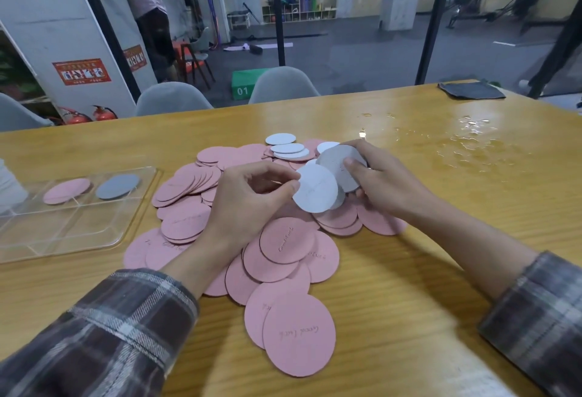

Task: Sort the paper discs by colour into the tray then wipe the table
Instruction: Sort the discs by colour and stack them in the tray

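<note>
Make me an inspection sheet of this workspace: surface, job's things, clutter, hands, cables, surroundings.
Surface: yellow wooden table, water puddle far right.
Job's things: pile of pink round paper discs centre, pale grey paper discs on its far side; clear plastic tray left, holding one pink disc and one grey disc in separate compartments; dark grey cloth far right corner.
Clutter: white object at left edge, unclear.
Grippers: left hand pinches one pale disc; right hand holds a grey disc stack.
Cables: nothing seen.
Surroundings: grey chairs, glass partition, red fire extinguishers.
</note>
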`<state>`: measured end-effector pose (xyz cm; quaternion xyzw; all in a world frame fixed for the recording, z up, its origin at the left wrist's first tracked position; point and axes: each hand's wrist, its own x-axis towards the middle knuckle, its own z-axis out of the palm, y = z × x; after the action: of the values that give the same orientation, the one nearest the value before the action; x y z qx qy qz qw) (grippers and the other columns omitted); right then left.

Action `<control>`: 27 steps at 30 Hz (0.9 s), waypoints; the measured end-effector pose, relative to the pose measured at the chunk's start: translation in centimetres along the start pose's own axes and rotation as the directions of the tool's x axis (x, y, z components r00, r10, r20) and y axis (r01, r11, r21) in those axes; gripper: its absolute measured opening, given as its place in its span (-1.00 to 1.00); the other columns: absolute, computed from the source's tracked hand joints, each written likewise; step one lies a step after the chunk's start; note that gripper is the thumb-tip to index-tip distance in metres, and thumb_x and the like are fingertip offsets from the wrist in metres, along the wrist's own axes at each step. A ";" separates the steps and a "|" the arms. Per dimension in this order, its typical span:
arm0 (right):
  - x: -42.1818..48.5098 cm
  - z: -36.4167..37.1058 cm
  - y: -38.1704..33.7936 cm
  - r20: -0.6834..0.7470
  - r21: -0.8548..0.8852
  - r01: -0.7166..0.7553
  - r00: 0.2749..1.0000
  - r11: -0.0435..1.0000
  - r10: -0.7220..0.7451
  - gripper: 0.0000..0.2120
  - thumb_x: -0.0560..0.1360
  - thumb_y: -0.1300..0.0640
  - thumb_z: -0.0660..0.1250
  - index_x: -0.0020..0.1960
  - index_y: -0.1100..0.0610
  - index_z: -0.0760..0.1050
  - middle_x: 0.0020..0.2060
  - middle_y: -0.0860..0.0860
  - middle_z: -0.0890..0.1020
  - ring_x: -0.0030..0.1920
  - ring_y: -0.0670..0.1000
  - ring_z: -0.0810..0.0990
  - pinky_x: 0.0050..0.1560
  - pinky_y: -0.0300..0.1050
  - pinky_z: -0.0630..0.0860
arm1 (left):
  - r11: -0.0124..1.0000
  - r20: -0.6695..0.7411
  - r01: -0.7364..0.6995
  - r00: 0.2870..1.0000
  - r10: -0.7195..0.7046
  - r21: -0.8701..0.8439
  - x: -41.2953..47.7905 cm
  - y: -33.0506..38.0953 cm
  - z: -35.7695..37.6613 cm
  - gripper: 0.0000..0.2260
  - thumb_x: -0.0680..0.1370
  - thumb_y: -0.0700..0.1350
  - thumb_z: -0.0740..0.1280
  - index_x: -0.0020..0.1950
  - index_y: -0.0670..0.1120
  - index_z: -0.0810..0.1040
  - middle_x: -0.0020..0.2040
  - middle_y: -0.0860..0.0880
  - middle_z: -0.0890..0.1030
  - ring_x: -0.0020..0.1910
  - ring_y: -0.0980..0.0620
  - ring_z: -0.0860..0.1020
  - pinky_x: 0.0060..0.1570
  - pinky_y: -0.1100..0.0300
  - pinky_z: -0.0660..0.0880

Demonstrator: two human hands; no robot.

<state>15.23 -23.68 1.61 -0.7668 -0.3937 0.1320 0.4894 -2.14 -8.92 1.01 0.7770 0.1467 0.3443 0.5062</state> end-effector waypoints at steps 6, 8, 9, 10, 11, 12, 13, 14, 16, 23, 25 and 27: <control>-0.2 0.7 -0.5 0.077 0.197 -0.087 0.994 0.977 0.073 -0.73 0.74 0.08 0.10 0.28 -0.03 0.54 -0.05 0.18 0.57 -0.24 0.08 0.49 -0.31 -0.05 0.38 | 0.985 0.024 0.100 0.995 -0.097 -0.141 0.0 0.6 0.7 -0.65 0.55 -0.36 0.45 0.25 -0.01 0.67 -0.12 -0.10 0.60 -0.20 -0.14 0.73 -0.08 -0.07 0.71; -0.4 1.0 -0.6 0.095 0.219 -0.096 0.992 0.971 0.077 -0.73 0.74 0.05 0.09 0.28 -0.03 0.54 -0.09 0.17 0.56 -0.29 0.02 0.50 -0.32 -0.08 0.38 | 0.976 0.047 0.129 0.991 -0.123 -0.173 -0.1 0.7 1.0 -0.66 0.57 -0.38 0.41 0.25 -0.05 0.66 -0.08 -0.19 0.56 -0.16 -0.20 0.74 -0.10 -0.11 0.71; -0.5 1.1 -0.7 0.098 0.212 -0.097 0.992 0.972 0.077 -0.73 0.74 0.03 0.09 0.30 -0.02 0.53 -0.11 0.11 0.55 -0.35 -0.01 0.48 -0.37 -0.11 0.37 | 0.974 0.044 0.139 0.990 -0.133 -0.178 -0.2 0.8 1.1 -0.69 0.58 -0.38 0.39 0.24 -0.07 0.67 -0.05 -0.25 0.56 -0.15 -0.20 0.74 -0.11 -0.10 0.71; -0.6 1.1 -0.8 0.100 0.198 -0.094 0.992 0.976 0.076 -0.73 0.74 0.02 0.09 0.31 -0.03 0.51 -0.12 0.07 0.54 -0.39 -0.03 0.47 -0.41 -0.12 0.37 | 0.974 0.031 0.147 0.989 -0.143 -0.174 -0.2 0.8 1.1 -0.72 0.59 -0.36 0.39 0.21 -0.06 0.67 -0.03 -0.29 0.57 -0.15 -0.20 0.74 -0.13 -0.09 0.71; -0.6 1.2 -0.9 0.101 0.185 -0.090 0.992 0.979 0.072 -0.72 0.74 0.00 0.09 0.33 -0.02 0.50 -0.13 0.05 0.54 -0.40 -0.05 0.47 -0.42 -0.15 0.37 | 0.976 0.010 0.151 0.988 -0.151 -0.158 -0.2 0.8 1.2 -0.76 0.59 -0.33 0.40 0.16 -0.05 0.68 -0.02 -0.30 0.59 -0.15 -0.21 0.74 -0.15 -0.07 0.71; -0.7 1.2 -0.9 0.101 0.176 -0.083 0.993 0.981 0.066 -0.72 0.74 0.00 0.09 0.34 -0.02 0.50 -0.13 0.03 0.53 -0.40 -0.06 0.47 -0.43 -0.17 0.37 | 0.979 -0.013 0.152 0.988 -0.155 -0.134 -0.1 0.9 1.2 -0.81 0.59 -0.30 0.42 0.11 -0.03 0.68 -0.03 -0.28 0.61 -0.17 -0.20 0.74 -0.17 -0.04 0.71; -0.7 1.2 -0.9 0.099 0.167 -0.074 0.993 0.983 0.058 -0.71 0.74 -0.01 0.09 0.35 -0.01 0.49 -0.14 0.02 0.52 -0.41 -0.07 0.46 -0.43 -0.18 0.37 | 0.982 -0.034 0.154 0.987 -0.158 -0.107 -0.1 0.9 1.3 -0.85 0.58 -0.27 0.44 0.07 -0.03 0.68 -0.06 -0.24 0.64 -0.19 -0.18 0.74 -0.20 0.00 0.71; -0.8 1.2 -1.0 0.095 0.159 -0.065 0.994 0.985 0.050 -0.71 0.74 -0.01 0.08 0.35 -0.01 0.49 -0.15 0.01 0.51 -0.42 -0.08 0.46 -0.44 -0.20 0.37 | 0.984 -0.053 0.157 0.985 -0.162 -0.084 0.0 0.9 1.4 -0.89 0.58 -0.24 0.46 0.03 -0.04 0.68 -0.09 -0.20 0.66 -0.22 -0.15 0.74 -0.23 0.04 0.70; -0.8 1.2 -1.0 0.090 0.144 -0.053 0.995 0.988 0.040 -0.70 0.74 -0.02 0.08 0.35 -0.01 0.49 -0.15 0.00 0.51 -0.43 -0.10 0.45 -0.44 -0.21 0.38 | 0.985 -0.074 0.161 0.983 -0.166 -0.059 0.1 1.0 1.7 -0.94 0.56 -0.23 0.49 0.01 -0.11 0.68 -0.13 -0.15 0.71 -0.24 -0.08 0.74 -0.26 0.08 0.69; -0.7 1.2 -0.7 0.105 0.081 0.025 0.994 0.996 -0.033 -0.71 0.71 0.00 0.17 0.39 0.02 0.46 -0.11 -0.03 0.57 -0.39 -0.11 0.49 -0.38 -0.19 0.42 | 0.947 -0.060 0.275 0.956 -0.288 -0.165 0.3 1.4 2.2 -0.94 0.53 -0.26 0.51 -0.04 -0.24 0.67 -0.25 -0.18 0.73 -0.23 -0.08 0.75 -0.17 0.11 0.71; -0.6 1.2 -0.6 0.101 0.073 0.037 0.994 0.997 -0.044 -0.73 0.71 0.02 0.20 0.38 0.02 0.46 -0.16 -0.06 0.57 -0.39 -0.10 0.48 -0.38 -0.19 0.42 | 0.936 -0.057 0.294 0.949 -0.310 -0.193 0.3 1.4 2.3 -0.94 0.54 -0.26 0.50 -0.07 -0.26 0.67 -0.25 -0.20 0.73 -0.23 -0.10 0.75 -0.20 0.12 0.70; -0.5 1.3 -0.5 0.096 0.063 0.043 0.994 0.997 -0.049 -0.74 0.70 0.05 0.22 0.36 0.02 0.47 -0.21 -0.08 0.56 -0.41 -0.09 0.47 -0.38 -0.19 0.41 | 0.940 -0.056 0.297 0.949 -0.310 -0.169 0.5 1.3 2.3 -0.92 0.55 -0.24 0.50 -0.09 -0.25 0.67 -0.26 -0.19 0.73 -0.24 -0.09 0.75 -0.19 0.08 0.71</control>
<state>13.90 -23.15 1.27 -0.7350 -0.4308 0.1697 0.4955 -0.38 -10.83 1.81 0.6877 0.2575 0.3043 0.6068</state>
